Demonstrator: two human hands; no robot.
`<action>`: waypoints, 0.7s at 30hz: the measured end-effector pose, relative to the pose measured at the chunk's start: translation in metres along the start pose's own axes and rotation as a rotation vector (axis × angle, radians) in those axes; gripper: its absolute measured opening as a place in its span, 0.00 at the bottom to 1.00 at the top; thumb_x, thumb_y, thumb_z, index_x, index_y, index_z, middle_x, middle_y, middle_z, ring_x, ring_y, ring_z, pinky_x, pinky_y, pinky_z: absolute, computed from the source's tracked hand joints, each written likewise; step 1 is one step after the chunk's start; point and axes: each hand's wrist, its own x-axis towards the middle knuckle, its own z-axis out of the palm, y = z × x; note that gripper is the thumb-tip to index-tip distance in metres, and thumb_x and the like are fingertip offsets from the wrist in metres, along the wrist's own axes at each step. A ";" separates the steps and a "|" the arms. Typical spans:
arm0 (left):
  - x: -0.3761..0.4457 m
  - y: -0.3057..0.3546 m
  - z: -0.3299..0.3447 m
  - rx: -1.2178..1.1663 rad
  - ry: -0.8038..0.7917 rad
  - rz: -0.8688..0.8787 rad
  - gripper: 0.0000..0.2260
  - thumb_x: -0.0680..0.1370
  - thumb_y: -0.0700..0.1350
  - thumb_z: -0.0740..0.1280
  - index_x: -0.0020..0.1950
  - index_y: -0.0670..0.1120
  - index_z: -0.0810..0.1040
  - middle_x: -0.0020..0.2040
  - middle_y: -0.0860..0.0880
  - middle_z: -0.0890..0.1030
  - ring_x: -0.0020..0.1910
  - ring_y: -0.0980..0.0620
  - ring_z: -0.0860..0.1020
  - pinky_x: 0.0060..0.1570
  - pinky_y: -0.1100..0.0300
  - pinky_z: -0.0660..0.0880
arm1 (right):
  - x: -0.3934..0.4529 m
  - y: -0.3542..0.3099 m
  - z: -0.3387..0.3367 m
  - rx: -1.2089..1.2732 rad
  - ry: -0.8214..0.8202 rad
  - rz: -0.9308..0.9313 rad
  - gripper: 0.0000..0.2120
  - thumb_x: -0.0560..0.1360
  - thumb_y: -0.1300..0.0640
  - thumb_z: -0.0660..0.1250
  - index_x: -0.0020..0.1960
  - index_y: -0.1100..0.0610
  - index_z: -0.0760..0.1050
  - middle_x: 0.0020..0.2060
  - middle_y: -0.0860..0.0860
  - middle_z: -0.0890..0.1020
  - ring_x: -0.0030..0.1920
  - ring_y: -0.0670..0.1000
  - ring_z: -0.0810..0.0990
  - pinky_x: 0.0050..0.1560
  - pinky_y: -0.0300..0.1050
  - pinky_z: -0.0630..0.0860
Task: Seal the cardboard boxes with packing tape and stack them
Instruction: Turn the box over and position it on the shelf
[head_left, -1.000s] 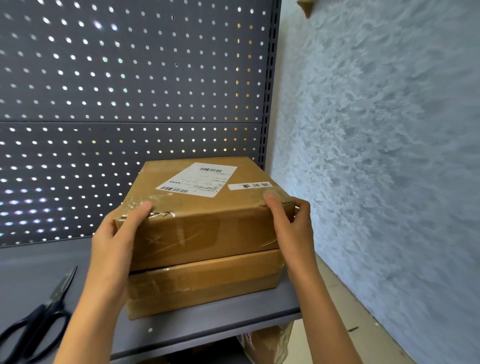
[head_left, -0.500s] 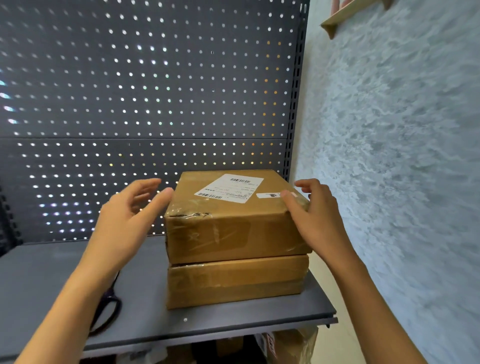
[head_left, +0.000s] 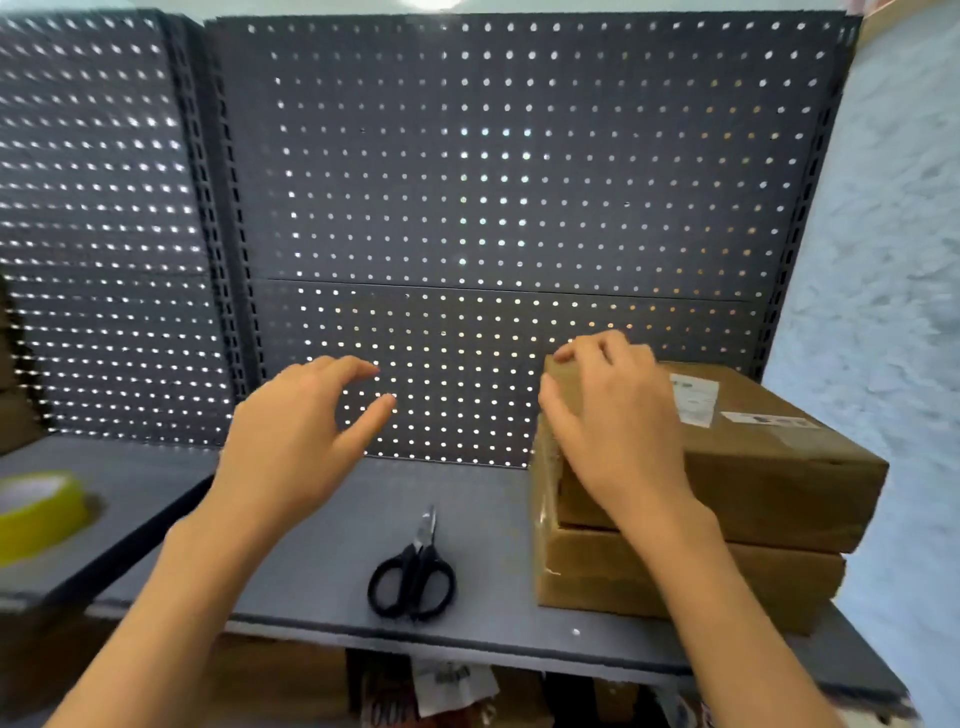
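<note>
Two taped cardboard boxes stand stacked at the right end of the grey shelf (head_left: 322, 561). The upper box (head_left: 769, 467) carries white shipping labels and sits on the lower box (head_left: 623, 582). My right hand (head_left: 618, 431) hovers in front of the upper box's left end with loosely bent fingers, and whether it touches the box is unclear. My left hand (head_left: 296, 441) floats above the shelf to the left of the stack, fingers spread and holding nothing. A yellow tape roll (head_left: 36, 509) lies on the neighbouring shelf at far left.
Black scissors (head_left: 413, 577) lie shut on the shelf between my arms. A dark pegboard (head_left: 467, 208) backs the shelf. A pale textured wall (head_left: 883, 260) stands right of the stack. Cartons and paper (head_left: 447, 686) sit under the shelf.
My view has swung left, so the stack now sits at the right. My right hand has crossed from the box's right side to its left end. My left hand has drifted away leftward.
</note>
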 end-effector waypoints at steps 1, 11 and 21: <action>-0.002 -0.013 -0.008 0.037 0.016 0.004 0.14 0.77 0.53 0.65 0.59 0.47 0.79 0.52 0.51 0.82 0.53 0.46 0.78 0.46 0.53 0.70 | 0.001 -0.017 0.010 0.004 0.006 -0.029 0.09 0.75 0.54 0.65 0.52 0.58 0.77 0.47 0.53 0.78 0.47 0.56 0.76 0.48 0.50 0.72; -0.023 -0.177 -0.110 0.424 0.090 0.011 0.10 0.76 0.49 0.68 0.48 0.43 0.82 0.40 0.46 0.83 0.38 0.41 0.81 0.35 0.53 0.75 | 0.008 -0.206 0.093 0.074 -0.039 -0.190 0.08 0.70 0.54 0.68 0.43 0.59 0.77 0.37 0.54 0.78 0.37 0.57 0.76 0.39 0.49 0.74; -0.063 -0.313 -0.213 0.646 0.050 -0.159 0.11 0.76 0.51 0.68 0.53 0.45 0.81 0.44 0.46 0.84 0.43 0.43 0.81 0.37 0.52 0.78 | 0.002 -0.379 0.150 0.194 -0.147 -0.337 0.09 0.68 0.56 0.73 0.43 0.60 0.77 0.37 0.55 0.77 0.37 0.59 0.76 0.39 0.50 0.73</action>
